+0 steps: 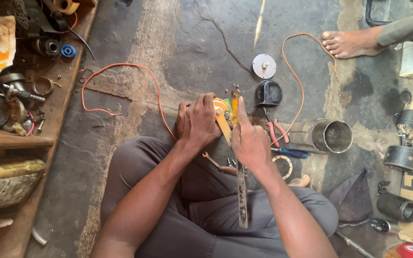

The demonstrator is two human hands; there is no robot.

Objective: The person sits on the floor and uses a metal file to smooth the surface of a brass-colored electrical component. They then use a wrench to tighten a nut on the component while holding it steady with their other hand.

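Orange tool body on the floor mid-frame just ahead of the lap; left hand clamps it, right hand pinches a long flat file running near-to-far, both equally close.

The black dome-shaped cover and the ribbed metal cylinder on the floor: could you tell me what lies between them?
In the head view, red-handled pliers and an orange wire lie between the black cover and the metal cylinder.

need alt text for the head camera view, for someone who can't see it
Seen from above, a person sitting cross-legged on a cracked concrete floor grips an orange part with the left hand, while the right hand presses a long flat metal tool against it. Pliers, a screwdriver and a metal cylinder lie nearby.
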